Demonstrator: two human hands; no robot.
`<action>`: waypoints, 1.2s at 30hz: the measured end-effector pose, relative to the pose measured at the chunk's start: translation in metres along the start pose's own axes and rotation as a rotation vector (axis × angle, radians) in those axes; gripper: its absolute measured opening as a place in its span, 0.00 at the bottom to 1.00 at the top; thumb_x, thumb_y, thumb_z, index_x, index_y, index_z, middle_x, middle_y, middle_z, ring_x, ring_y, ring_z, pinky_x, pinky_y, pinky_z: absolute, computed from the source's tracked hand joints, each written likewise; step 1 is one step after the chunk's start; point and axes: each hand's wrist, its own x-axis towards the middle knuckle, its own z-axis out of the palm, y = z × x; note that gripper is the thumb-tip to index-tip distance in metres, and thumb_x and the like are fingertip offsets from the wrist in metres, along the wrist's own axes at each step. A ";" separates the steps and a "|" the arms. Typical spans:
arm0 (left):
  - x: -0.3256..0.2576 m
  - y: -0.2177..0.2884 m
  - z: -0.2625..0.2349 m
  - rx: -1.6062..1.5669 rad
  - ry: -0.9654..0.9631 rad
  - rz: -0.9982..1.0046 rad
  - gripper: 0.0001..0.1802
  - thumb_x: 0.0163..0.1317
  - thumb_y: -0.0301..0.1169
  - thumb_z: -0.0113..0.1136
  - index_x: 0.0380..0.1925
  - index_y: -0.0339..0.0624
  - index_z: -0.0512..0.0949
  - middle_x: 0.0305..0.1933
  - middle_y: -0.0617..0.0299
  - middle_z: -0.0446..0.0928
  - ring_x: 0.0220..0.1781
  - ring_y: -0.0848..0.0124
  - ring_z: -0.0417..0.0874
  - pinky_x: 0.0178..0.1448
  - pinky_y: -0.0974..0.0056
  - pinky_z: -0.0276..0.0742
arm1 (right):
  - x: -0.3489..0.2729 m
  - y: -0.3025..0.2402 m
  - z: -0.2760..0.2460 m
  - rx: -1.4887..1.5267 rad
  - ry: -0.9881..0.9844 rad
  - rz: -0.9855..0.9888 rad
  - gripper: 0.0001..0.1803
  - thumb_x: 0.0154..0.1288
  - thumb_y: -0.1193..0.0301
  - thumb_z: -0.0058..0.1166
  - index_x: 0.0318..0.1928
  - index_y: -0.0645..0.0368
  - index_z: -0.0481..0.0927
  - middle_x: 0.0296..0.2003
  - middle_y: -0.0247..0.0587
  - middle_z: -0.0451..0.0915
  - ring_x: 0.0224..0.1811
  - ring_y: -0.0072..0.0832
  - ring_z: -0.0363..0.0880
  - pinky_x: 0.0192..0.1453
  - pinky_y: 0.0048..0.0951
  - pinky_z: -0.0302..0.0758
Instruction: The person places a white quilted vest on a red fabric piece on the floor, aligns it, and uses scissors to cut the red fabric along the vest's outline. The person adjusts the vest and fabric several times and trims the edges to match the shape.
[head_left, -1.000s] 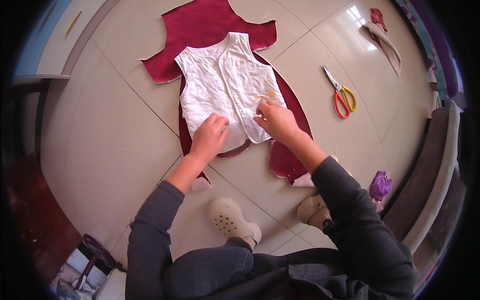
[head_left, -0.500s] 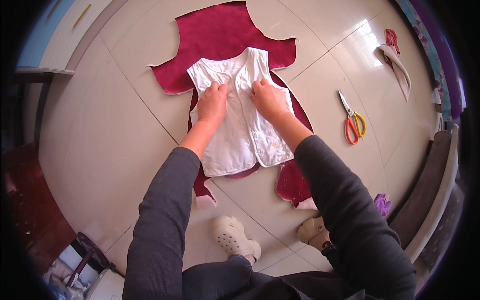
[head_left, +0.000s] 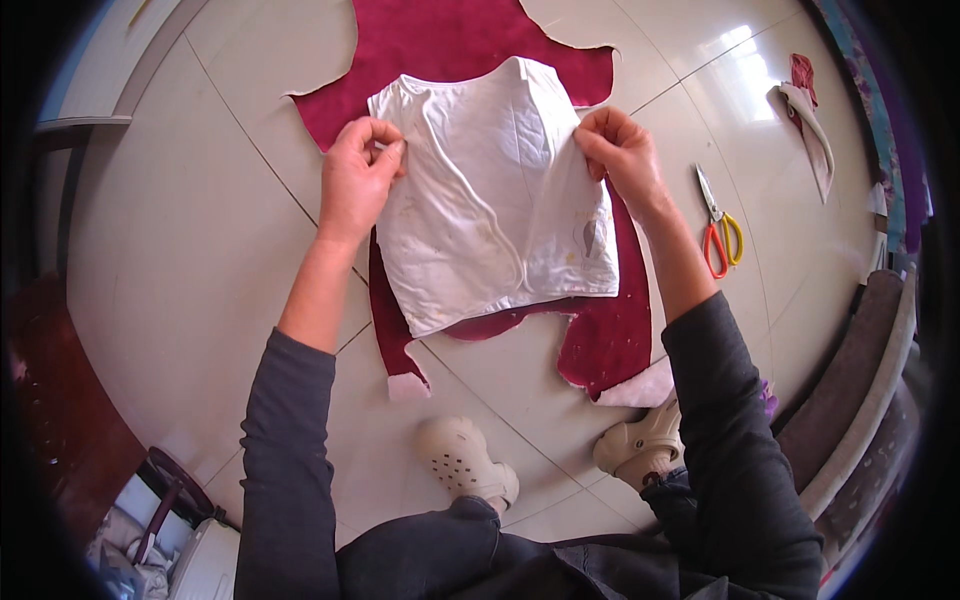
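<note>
The biggest thing is the shiny tiled floor (head_left: 180, 260), and on it is a big dark red cloth (head_left: 450, 35) with two wide parts at the top that look like sleeves. The white vest (head_left: 470, 190) is over the middle of the dark red cloth, with red showing above it, below it and past its sides. The left hand (head_left: 355, 185) is at the vest's left edge, up near the armhole, and its fingers (head_left: 376, 130) are pinched together on the cloth there. The right hand (head_left: 630, 165) is at the vest's right edge, almost straight across, and its fingers are squeezed on that edge too. So most of the vest is between the two hands and below the fingertips. I can't tell if the pinched edges are lifted up. Two tan clogs (head_left: 465, 458) are on the floor, below the dark red cloth. A curled pale scrap (head_left: 810, 130) is far off to the right. The scissors (head_left: 717, 214), with one orange handle and one yellow handle, are to the right of the right hand, not touching the vest.
</note>
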 end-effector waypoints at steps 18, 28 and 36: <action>-0.143 -0.017 0.032 0.768 -0.284 0.578 0.19 0.51 0.26 0.61 0.46 0.39 0.73 0.46 0.57 0.72 0.51 0.59 0.75 0.58 0.57 0.70 | -0.128 0.033 0.006 -1.033 -0.238 -0.627 0.20 0.48 0.75 0.60 0.46 0.58 0.75 0.49 0.42 0.74 0.55 0.41 0.72 0.61 0.39 0.69; -0.171 -0.066 0.005 0.939 -0.174 0.596 0.15 0.47 0.21 0.60 0.38 0.45 0.77 0.38 0.64 0.74 0.43 0.65 0.75 0.48 0.60 0.72 | -0.143 0.076 -0.021 -1.196 -0.217 -0.592 0.14 0.49 0.76 0.53 0.40 0.59 0.76 0.46 0.40 0.74 0.54 0.39 0.72 0.62 0.37 0.68; -0.188 -0.073 0.000 0.539 -0.051 0.204 0.21 0.51 0.17 0.59 0.46 0.41 0.73 0.46 0.58 0.72 0.47 0.59 0.77 0.50 0.58 0.76 | -0.142 0.077 -0.016 -1.241 -0.244 -0.515 0.14 0.50 0.77 0.53 0.41 0.58 0.76 0.45 0.39 0.74 0.53 0.38 0.73 0.60 0.36 0.70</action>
